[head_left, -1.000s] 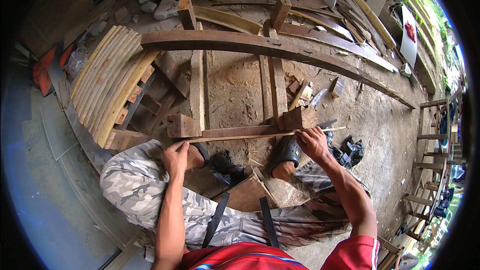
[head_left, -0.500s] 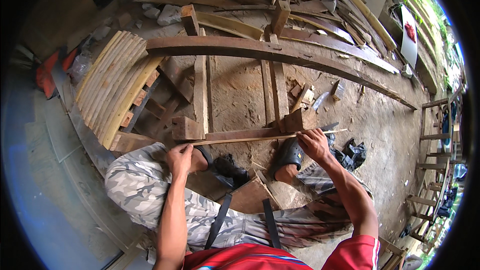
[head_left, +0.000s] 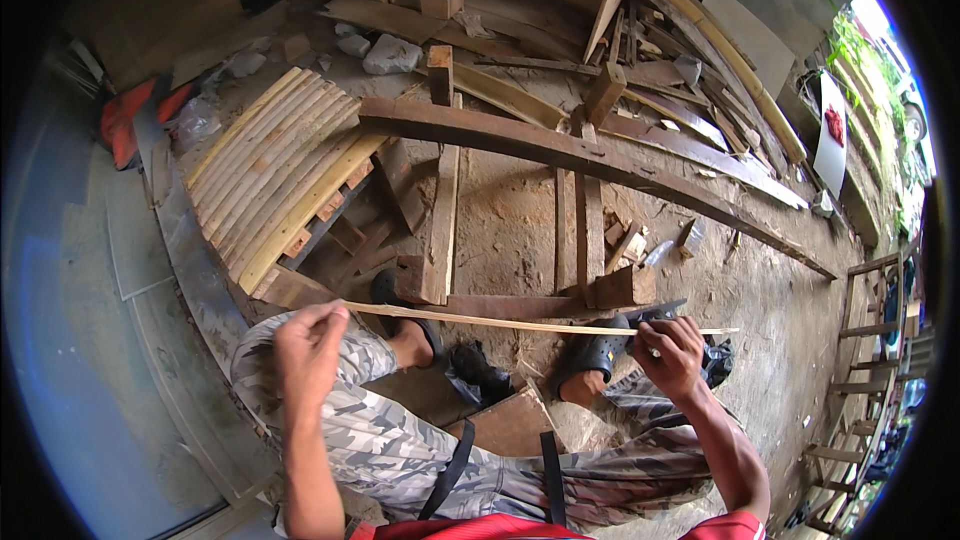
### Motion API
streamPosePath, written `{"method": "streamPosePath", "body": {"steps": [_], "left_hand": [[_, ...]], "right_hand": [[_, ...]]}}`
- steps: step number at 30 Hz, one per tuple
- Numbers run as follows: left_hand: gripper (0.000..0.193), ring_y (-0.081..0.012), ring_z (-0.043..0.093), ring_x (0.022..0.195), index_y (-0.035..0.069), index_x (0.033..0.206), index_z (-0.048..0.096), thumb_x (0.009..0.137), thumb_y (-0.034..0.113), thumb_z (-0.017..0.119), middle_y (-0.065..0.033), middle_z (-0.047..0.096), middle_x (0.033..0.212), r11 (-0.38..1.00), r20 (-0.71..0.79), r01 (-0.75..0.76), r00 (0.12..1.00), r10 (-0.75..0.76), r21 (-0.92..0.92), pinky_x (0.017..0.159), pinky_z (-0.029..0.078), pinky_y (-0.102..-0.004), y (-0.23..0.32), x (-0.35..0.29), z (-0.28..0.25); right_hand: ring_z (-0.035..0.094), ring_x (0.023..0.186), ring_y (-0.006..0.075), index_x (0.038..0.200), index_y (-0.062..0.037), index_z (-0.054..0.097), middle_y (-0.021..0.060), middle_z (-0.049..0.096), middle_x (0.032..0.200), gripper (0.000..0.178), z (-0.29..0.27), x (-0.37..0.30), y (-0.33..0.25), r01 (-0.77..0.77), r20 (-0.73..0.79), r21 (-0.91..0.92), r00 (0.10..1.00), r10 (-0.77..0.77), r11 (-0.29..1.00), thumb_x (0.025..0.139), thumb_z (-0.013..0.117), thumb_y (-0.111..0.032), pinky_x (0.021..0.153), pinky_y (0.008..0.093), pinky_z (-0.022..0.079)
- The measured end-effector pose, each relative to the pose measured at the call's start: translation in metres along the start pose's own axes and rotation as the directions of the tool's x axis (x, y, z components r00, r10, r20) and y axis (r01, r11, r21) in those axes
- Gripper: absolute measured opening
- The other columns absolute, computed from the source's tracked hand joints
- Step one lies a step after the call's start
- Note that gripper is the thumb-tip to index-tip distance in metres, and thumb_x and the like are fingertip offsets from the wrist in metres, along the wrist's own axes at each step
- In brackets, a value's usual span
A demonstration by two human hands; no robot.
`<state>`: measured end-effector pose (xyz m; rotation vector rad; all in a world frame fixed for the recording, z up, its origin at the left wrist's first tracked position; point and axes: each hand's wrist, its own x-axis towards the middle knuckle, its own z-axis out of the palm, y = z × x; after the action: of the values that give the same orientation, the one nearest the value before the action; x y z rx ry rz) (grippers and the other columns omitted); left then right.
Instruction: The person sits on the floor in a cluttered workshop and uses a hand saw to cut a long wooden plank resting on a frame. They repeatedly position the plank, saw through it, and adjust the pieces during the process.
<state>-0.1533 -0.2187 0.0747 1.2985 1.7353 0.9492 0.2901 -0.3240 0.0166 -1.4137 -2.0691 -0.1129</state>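
Watching remotely, I take this for a rough woodworking shop: a dusty floor (head_left: 765, 340), a timber frame (head_left: 590, 240) near the dial's centre, offcuts (head_left: 625, 243) at three o'clock, slats (head_left: 285, 160) at ten, scrap boards (head_left: 735, 125) heaped at two, ladder-like woodwork (head_left: 868, 330) at four.

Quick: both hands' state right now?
Left hand: closed, holding the left end of the thin wooden strip.
Right hand: closed, holding that strip near its right end.

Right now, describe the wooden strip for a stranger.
Find the wooden frame on the dirt floor. Pictured just below its near rail, the strip runs from left hand to right hand. It is paler and much thinner than that rail.
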Motion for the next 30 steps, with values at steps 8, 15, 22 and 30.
{"method": "streamPosePath", "body": {"steps": [8, 15, 22, 30], "left_hand": [[0.025, -0.0102, 0.065, 0.080, -0.008, 0.105, 0.071, 0.094, 0.014, 0.068, -0.0067, 0.072, 0.089, 0.947, 0.018, -0.315, 0.949, 0.315, 0.066, 0.074, 0.051, -0.0250, 0.070, 0.089, -0.005], [0.029, -0.0267, 0.074, 0.089, 0.000, 0.113, 0.071, 0.090, 0.016, 0.063, -0.0162, 0.075, 0.097, 0.850, -0.019, -0.338, 0.926, 0.378, 0.405, 0.081, 0.055, -0.0352, 0.064, 0.218, 0.062], [0.036, -0.0272, 0.072, 0.099, 0.008, 0.122, 0.070, 0.089, 0.013, 0.056, -0.0163, 0.075, 0.104, 0.908, 0.058, -0.216, 0.976, 0.209, 0.359, 0.087, 0.055, -0.0379, 0.041, 0.262, 0.083], [0.036, -0.0293, 0.071, 0.106, 0.007, 0.121, 0.071, 0.088, 0.015, 0.058, -0.0176, 0.072, 0.114, 0.851, 0.029, -0.353, 0.928, 0.372, 0.388, 0.094, 0.053, -0.0363, 0.013, 0.280, 0.077]], "right_hand": [[0.067, 0.077, 0.0253, 0.092, -0.0055, 0.072, 0.0095, 0.070, 0.087, 0.018, 0.004, 0.103, 0.048, -0.049, -0.189, -0.092, 0.981, 0.031, 0.995, 0.075, 0.079, -0.004, 0.070, 0.0373, 0.052], [0.069, 0.084, 0.0304, 0.096, -0.0086, 0.074, 0.0092, 0.071, 0.092, 0.017, 0.097, 0.162, 0.138, -0.111, -0.044, 0.048, 0.993, 0.114, 0.993, 0.079, 0.074, -0.014, 0.073, 0.0396, 0.056], [0.070, 0.081, 0.0297, 0.096, -0.0072, 0.076, 0.0085, 0.072, 0.091, 0.014, 0.139, 0.173, 0.162, -0.179, -0.029, 0.034, 0.983, 0.180, 0.983, 0.083, 0.073, -0.012, 0.070, 0.0370, 0.056], [0.066, 0.090, 0.0281, 0.095, -0.0113, 0.077, 0.0058, 0.071, 0.094, 0.016, 0.152, 0.171, 0.156, -0.150, -0.080, 0.043, 0.985, 0.153, 0.988, 0.080, 0.074, -0.016, 0.079, 0.0385, 0.054]]}}
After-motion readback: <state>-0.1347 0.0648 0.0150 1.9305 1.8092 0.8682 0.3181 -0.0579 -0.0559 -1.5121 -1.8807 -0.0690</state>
